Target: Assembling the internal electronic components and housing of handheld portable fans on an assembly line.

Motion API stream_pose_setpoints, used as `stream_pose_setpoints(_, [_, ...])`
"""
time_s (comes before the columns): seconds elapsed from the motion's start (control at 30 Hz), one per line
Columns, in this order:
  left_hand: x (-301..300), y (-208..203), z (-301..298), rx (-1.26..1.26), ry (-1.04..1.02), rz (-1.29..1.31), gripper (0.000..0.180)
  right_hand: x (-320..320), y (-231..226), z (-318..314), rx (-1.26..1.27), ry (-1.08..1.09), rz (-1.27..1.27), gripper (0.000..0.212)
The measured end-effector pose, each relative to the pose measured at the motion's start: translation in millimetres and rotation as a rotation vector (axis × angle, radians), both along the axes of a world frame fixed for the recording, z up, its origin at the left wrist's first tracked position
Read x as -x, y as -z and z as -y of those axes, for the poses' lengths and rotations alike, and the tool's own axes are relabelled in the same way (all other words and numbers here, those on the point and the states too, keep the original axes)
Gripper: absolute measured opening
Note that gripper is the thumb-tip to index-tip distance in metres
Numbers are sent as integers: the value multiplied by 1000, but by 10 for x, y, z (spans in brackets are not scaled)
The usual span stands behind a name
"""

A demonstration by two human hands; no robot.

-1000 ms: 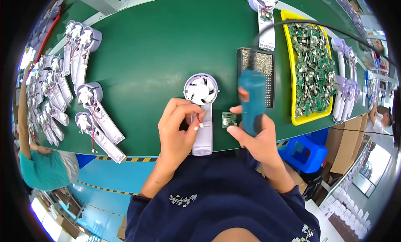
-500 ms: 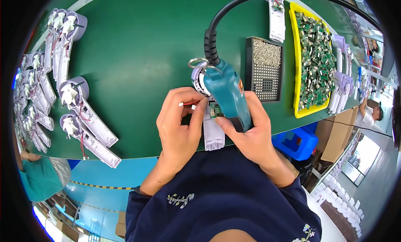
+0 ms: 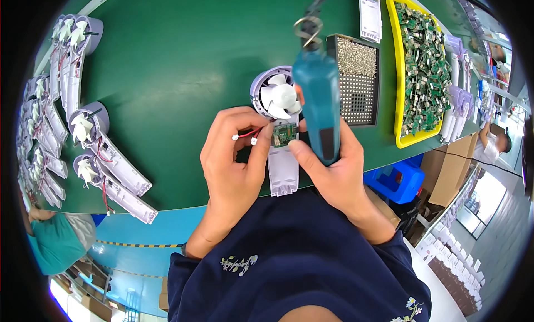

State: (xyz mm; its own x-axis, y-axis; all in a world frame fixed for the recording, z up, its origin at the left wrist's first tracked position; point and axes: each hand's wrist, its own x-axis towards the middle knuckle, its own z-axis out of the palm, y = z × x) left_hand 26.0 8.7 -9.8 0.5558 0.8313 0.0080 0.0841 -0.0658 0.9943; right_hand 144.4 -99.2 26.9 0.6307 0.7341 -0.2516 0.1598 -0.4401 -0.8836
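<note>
A second ago the circuit board [image 3: 285,135] was right of the fan unit [image 3: 256,92]; now it sits over that unit's handle [image 3: 283,174], just near of the fan. The right hand [image 3: 336,169] has its grip wrapped around the teal screwdriver [image 3: 317,97], thumb by the board; the left hand [image 3: 233,149] pinches red wires [image 3: 248,133], fingers closed.

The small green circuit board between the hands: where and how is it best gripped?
Probably by the left and right edges of the green circuit board, pinched from both sides. It is flat, with small parts on its upward face; the white handle lies beneath it, and the white fan is just beyond its far edge.
</note>
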Motion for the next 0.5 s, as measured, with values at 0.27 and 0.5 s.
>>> stream_pose_setpoints(0.27, [23, -4, -27, 74, 32, 5, 16, -20, 11, -102, 64, 80, -152, 31])
stream_pose_setpoints(0.5, [-51, -20, 20, 101, -22, -4, 16, -23, 53, -119, 40, 108, -163, 32])
